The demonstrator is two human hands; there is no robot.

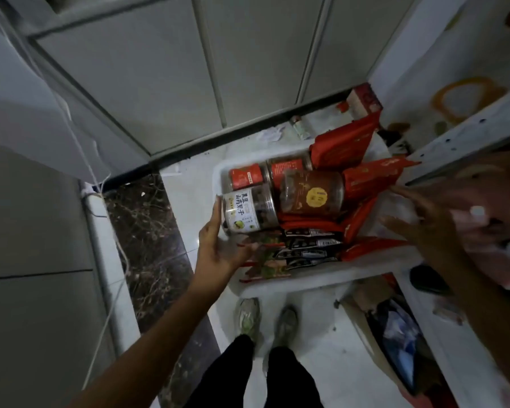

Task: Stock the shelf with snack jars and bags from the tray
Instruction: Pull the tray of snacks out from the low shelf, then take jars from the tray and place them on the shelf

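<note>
Left hand: your left hand (218, 245) is at the tray's left side, unclenched. Its fingers lie straight up along the lid end of the white-labelled jar (249, 209), the thumb is spread toward the packets below, and nothing is grasped.
Right hand: your right hand (424, 222) is blurred, its fingers splayed and released over the tray's right edge, just beside the red bags (371, 178). It holds nothing.
Tray: the white tray (306, 282) sits on the pale floor in front of your shoes (249, 316), against the foot of the shelf (465, 134).
Jars: all lie on their sides in the tray. The white-labelled jar is at the left wall. The brown jar with a yellow sticker (311, 192) rests to its right. Two red-labelled jars (248, 176) lie behind them.
Bags: the red bags fan along the tray's right and far side, and the dark sachets (309, 245) are stacked at the near side.
Shelf: its white board runs along your right, and the goods on it are too blurred to name.
Surroundings: a red box (364, 100) stands against the wall beyond the tray.
</note>
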